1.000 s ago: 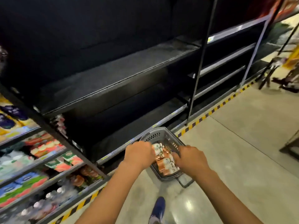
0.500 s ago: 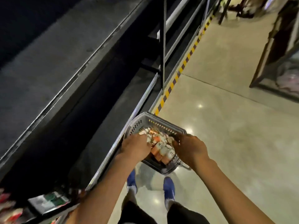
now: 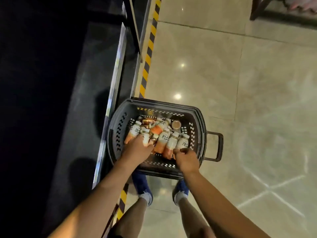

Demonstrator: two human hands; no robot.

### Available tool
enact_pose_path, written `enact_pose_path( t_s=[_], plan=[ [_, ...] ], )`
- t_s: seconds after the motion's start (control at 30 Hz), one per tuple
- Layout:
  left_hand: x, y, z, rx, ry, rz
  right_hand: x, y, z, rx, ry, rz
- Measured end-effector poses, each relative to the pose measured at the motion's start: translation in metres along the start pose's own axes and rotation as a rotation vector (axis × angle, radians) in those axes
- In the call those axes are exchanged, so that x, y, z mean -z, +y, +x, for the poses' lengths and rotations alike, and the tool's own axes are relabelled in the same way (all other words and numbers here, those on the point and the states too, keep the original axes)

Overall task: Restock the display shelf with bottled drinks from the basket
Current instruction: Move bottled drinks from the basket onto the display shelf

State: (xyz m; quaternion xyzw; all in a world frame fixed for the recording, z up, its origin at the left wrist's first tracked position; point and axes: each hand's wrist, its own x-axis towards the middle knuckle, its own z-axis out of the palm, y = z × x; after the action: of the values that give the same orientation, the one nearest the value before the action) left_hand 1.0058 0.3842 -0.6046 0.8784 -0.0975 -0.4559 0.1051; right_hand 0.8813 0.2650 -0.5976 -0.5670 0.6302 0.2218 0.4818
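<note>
I was on the pick-up step: the basket (image 3: pixel 118 134) sat on the floor (image 3: pixel 257 100) just right of the dark shelf (image 3: pixel 77 117), its bottles (image 3: pixel 163 138) heaped inside. My left hand (image 3: pixel 137 150) had its fingers (image 3: pixel 139 140) curled round a left-side bottle (image 3: pixel 145 135). The right hand (image 3: pixel 186 159) hovered at the near right bottles, fingers bent, and I could not tell whether it gripped anything. Next, I judged, came lifting one bottle clear and standing it upright on the shelf

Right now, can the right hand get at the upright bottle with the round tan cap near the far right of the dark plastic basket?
Probably yes. The right hand is inside the dark plastic basket, and the tan-capped bottle stands beyond it with its top uncovered.
</note>
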Motion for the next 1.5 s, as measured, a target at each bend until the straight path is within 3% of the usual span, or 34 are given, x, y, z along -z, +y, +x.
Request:
enact_pose_path(
  t_s=[0.1,0.27,0.53,0.67,0.8,1.0,1.07,1.23,1.5],
  plan=[
    [-0.049,-0.03,0.07,0.073,-0.007,-0.132,-0.05,0.02,0.072,-0.108,0.014,0.074],
    [-0.128,-0.08,0.18,0.2,-0.002,-0.227,-0.117,0.046,0.193,-0.11,0.018,0.119],
    [-0.194,-0.114,0.274,0.34,0.072,-0.293,-0.174,0.078,0.29,-0.17,0.046,0.235],
    [-0.2,-0.124,0.288,0.3,0.162,-0.189,-0.183,0.08,0.319,-0.212,0.084,0.312],
    [-0.206,-0.133,0.291,0.219,0.235,-0.203,-0.189,0.083,0.337,-0.198,0.087,0.192],
    [-0.203,-0.145,0.293,0.246,0.214,-0.395,-0.197,0.092,0.337,-0.095,0.102,0.093],
    [-0.197,-0.143,0.29,0.262,0.145,-0.509,-0.196,0.094,0.33,-0.075,0.086,0.155],
    [-0.166,-0.106,0.261,0.271,0.121,-0.717,-0.164,0.09,0.288,0.016,-0.163,0.494],
    [-0.018,0.008,0.077,0.028,0.058,-0.862,-0.018,-0.01,0.102,0.27,-0.248,0.656]
  ],
)
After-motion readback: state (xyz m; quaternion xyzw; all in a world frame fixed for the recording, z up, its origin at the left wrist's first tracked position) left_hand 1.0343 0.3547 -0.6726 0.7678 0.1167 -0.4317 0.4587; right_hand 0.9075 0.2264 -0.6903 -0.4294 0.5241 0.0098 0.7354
